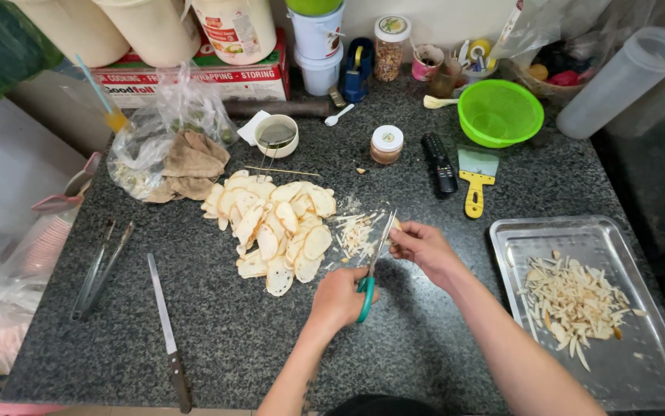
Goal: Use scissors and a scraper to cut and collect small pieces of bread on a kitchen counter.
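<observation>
Surface: dark speckled stone counter [440,339] set against a pale wall, crowded along the back with white tubs, a flat foil box, small jars and a clear bag. On it: green colander [500,112] at back right; yellow-handled scraper [476,179] beside a black remote [439,162]; small white cup [277,135]; long knife [168,331] and metal tongs [100,270] at left. Steel tray [602,308] at right, holding a loose heap of cut pale strips [575,302]. Centre: pile of pale round slices [271,223], with a smaller scatter of strips just beside it on the right. Left hand [338,299] closed around the green handles of the scissors [375,258], blades pointing away, up toward the scatter. Right hand [423,246] pinches a small pale piece at the blades' tip, just right of the slice pile, well apart from the tray.
</observation>
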